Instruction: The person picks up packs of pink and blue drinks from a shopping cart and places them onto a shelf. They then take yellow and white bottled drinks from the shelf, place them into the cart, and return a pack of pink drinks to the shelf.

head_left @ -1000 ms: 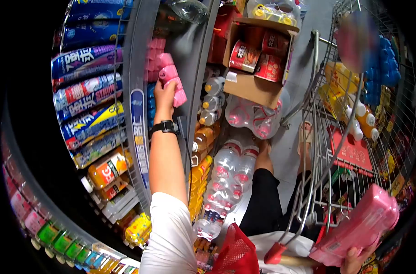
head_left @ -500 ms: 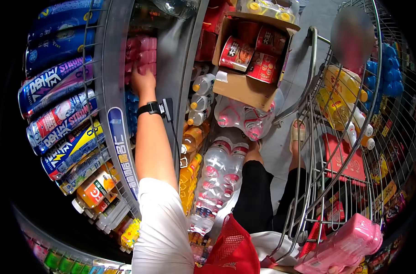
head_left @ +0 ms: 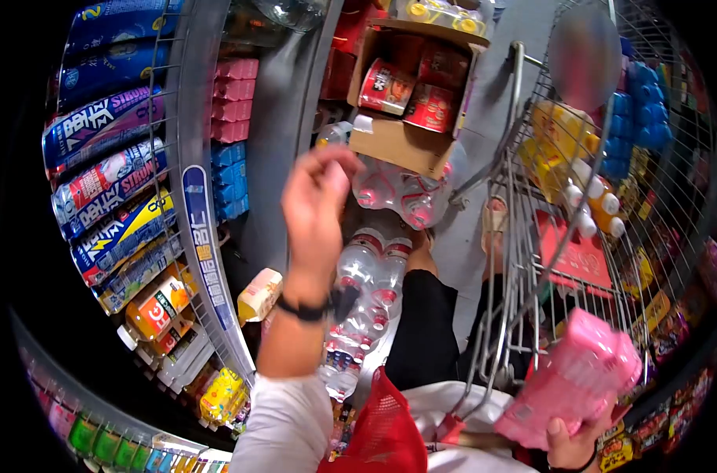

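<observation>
My left hand [head_left: 317, 205], a dark band on its wrist, is in the air over the aisle beside the shelf, smeared by motion. Its fingers look bent, and I see nothing in them. Stacked pink packs [head_left: 234, 98] stand on the shelf to its left, above blue packs [head_left: 231, 181]. At the lower right, my right hand [head_left: 571, 444] grips a pink plastic-wrapped pack [head_left: 575, 370], thumb on its near side. That pack is at the near end of the wire shopping cart [head_left: 507, 268]; the far fingers are hidden.
The cart holds yellow bottles [head_left: 559, 150], blue packs [head_left: 648, 102] and a red flat item [head_left: 575, 251]. An opened cardboard box [head_left: 398, 148] contains red tubs. Wrapped clear bottles [head_left: 366, 288] lie near my legs. Drink cans [head_left: 106, 126] line the left rack.
My left hand has left the pink packs on the shelf and swung right over the aisle. My right hand and its pink pack have come further into view, shifted up and left.
</observation>
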